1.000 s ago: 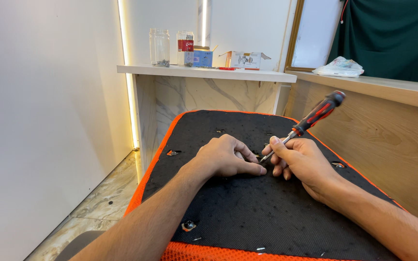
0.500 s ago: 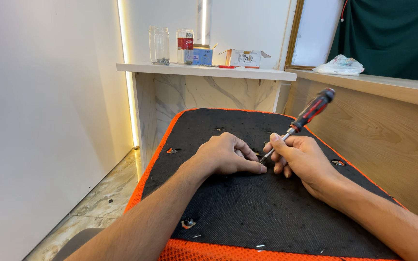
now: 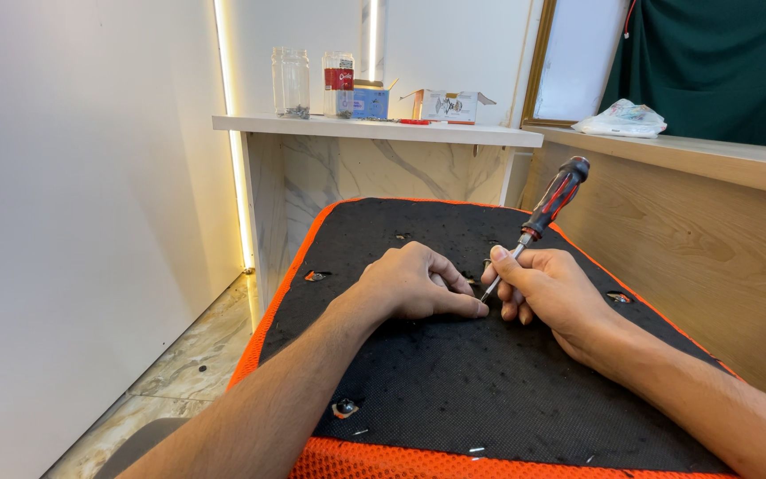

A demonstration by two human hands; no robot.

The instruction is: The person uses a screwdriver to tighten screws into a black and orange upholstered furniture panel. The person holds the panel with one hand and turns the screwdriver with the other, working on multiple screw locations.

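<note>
A black fabric panel (image 3: 489,390) with orange mesh edging lies in front of me, underside up, with several small holes showing metal fittings. My right hand (image 3: 551,293) grips a screwdriver (image 3: 543,222) with a red and black handle, tilted up to the right, its tip down on the panel between my hands. My left hand (image 3: 414,284) rests curled on the fabric, fingertips pressed right beside the tip. Whatever is under the tip is hidden by my fingers.
A white marble-fronted shelf (image 3: 374,129) stands behind the panel with glass jars (image 3: 292,82) and small boxes (image 3: 448,105). A wooden counter (image 3: 711,231) runs along the right with a plastic bag (image 3: 622,117) on it. A white wall is on the left.
The screwdriver handle has shifted slightly, a little lower and more to the left than a second ago. Both hands stay in the same spot on the panel.
</note>
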